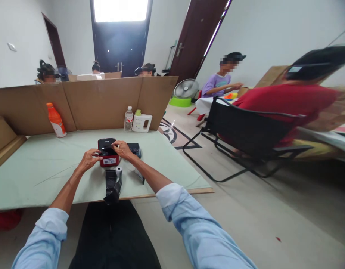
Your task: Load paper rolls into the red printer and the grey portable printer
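At mid-table, sitting on the pale green table top (38, 175): small red-and-black label printer (108, 157), barcode sticker facing the seat. Left hand (90, 158) cupping the printer's near left corner, fingers curled against the casing, apparently steadying it. Right hand (122, 148) reaching over the top right edge, fingers bent onto the black lid, pressing or gripping there; whether clamped hard or merely resting, impossible to tell. Both forearms converging from rolled pale blue sleeves, keeping the device square between them. Lying just in front of the printer, close for reach: white paper roll (119, 170) and black pouch (113, 185) hanging over the table edge. Resting just beside the right hand: dark device (134, 149). Standing along the cardboard divider (105, 102), well apart from the work: orange bottle (56, 120), clear water bottle (128, 119), white jug (142, 122). Sitting beyond, to the right: other people at other tables.
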Demonstrator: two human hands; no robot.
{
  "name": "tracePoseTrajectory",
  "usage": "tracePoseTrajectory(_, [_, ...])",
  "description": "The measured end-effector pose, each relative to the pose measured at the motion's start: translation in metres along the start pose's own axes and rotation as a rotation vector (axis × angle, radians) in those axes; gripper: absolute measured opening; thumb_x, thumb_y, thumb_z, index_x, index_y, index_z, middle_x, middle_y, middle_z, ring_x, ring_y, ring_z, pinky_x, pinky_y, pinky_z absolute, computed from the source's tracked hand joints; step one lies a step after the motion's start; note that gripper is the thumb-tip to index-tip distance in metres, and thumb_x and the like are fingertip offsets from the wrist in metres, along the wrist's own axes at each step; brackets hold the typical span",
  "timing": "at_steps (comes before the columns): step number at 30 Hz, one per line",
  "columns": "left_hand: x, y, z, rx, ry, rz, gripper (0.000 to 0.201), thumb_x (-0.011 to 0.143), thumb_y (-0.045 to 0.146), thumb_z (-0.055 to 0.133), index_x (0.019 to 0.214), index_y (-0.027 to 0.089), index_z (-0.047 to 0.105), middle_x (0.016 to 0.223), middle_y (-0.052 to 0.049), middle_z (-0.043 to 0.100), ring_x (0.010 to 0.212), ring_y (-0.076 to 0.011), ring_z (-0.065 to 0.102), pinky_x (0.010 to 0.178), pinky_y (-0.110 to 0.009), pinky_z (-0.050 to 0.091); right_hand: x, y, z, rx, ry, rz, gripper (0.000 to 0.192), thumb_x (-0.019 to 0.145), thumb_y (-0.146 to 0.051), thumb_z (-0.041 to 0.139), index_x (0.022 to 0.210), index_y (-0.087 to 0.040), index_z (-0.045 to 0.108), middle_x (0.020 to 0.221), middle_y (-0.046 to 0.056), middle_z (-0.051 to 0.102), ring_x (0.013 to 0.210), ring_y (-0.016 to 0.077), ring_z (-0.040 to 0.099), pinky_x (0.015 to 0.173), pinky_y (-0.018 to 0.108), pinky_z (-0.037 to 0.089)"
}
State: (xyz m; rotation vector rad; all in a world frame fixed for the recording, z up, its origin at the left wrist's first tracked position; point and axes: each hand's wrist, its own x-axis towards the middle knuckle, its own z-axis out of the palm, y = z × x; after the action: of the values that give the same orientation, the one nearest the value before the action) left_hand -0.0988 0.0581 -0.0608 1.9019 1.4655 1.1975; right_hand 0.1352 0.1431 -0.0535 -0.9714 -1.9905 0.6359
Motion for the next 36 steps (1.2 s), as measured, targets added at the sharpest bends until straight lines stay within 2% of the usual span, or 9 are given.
tracePoseTrajectory(3, [0.001,0.000,0.001,0.020,0.002,0.048,0.029,0.072,0.034,0.083,0.096,0.018,0.077,0.117,-0.010,0.073,0.096,-0.0242,0.074,0.092,-0.044,0.064,0.001,0.002,0.000,0.016,-0.016,-0.015,0.014,0.085,-0.018,0.067,0.089,-0.021,0.080,0.091,0.003,0.079,0.085,0.0195,0.068,0.080,0.029,0.050])
tracePoseTrajectory(6, [0.001,0.004,-0.001,0.063,-0.028,0.056,0.028,0.075,0.034,0.082,0.098,0.019,0.076,0.119,-0.010,0.071,0.095,-0.0236,0.073,0.088,-0.042,0.065,0.002,0.005,-0.001,0.015,-0.027,-0.055,0.014,0.088,-0.023,0.066,0.084,-0.020,0.079,0.087,0.003,0.078,0.084,0.0195,0.067,0.081,0.029,0.050])
tracePoseTrajectory(12, [0.006,0.012,-0.007,0.085,-0.098,0.052,0.051,0.074,0.041,0.085,0.120,0.021,0.073,0.127,-0.012,0.068,0.096,-0.0244,0.073,0.078,-0.038,0.065,0.003,0.008,-0.005,0.001,-0.027,-0.074,0.019,0.091,-0.023,0.063,0.075,-0.019,0.074,0.081,0.001,0.073,0.078,0.0178,0.063,0.077,0.029,0.046])
tracePoseTrajectory(18, [0.010,0.005,-0.009,0.051,-0.153,0.029,0.062,0.073,0.046,0.087,0.128,0.021,0.071,0.136,-0.015,0.063,0.100,-0.0252,0.071,0.066,-0.030,0.062,-0.010,0.007,-0.006,-0.067,-0.009,-0.168,0.013,0.089,-0.018,0.063,0.089,-0.021,0.076,0.096,0.006,0.074,0.094,0.0213,0.064,0.093,0.035,0.047])
tracePoseTrajectory(24, [0.010,0.004,-0.008,0.037,-0.136,0.014,0.065,0.071,0.045,0.088,0.129,0.021,0.070,0.141,-0.015,0.060,0.101,-0.0248,0.071,0.066,-0.029,0.062,-0.034,0.003,-0.008,-0.169,-0.024,-0.321,0.025,0.084,-0.006,0.059,0.101,-0.019,0.072,0.112,0.011,0.070,0.108,0.0259,0.060,0.100,0.041,0.048])
tracePoseTrajectory(31, [-0.012,0.016,0.007,0.228,0.040,0.105,0.035,0.084,0.037,0.080,0.116,0.024,0.077,0.138,-0.011,0.067,0.121,-0.0300,0.067,0.085,-0.041,0.065,-0.045,-0.002,-0.008,-0.220,-0.015,-0.349,0.034,0.084,-0.004,0.056,0.110,-0.020,0.071,0.118,0.012,0.069,0.112,0.0275,0.059,0.104,0.044,0.049])
tracePoseTrajectory(34, [-0.020,0.018,0.014,0.304,0.088,0.125,0.031,0.087,0.033,0.077,0.118,0.025,0.076,0.135,-0.011,0.069,0.125,-0.0310,0.065,0.105,-0.051,0.059,-0.047,-0.001,-0.006,-0.224,-0.010,-0.326,0.037,0.084,-0.004,0.056,0.113,-0.021,0.072,0.121,0.012,0.068,0.116,0.0281,0.059,0.104,0.044,0.050])
tracePoseTrajectory(36, [-0.022,0.018,0.017,0.338,0.098,0.131,0.030,0.088,0.031,0.076,0.117,0.026,0.075,0.134,-0.011,0.070,0.127,-0.0309,0.064,0.113,-0.052,0.053,-0.048,0.000,-0.004,-0.223,-0.003,-0.315,0.039,0.084,-0.004,0.056,0.115,-0.022,0.072,0.124,0.012,0.066,0.118,0.0286,0.058,0.105,0.045,0.050])
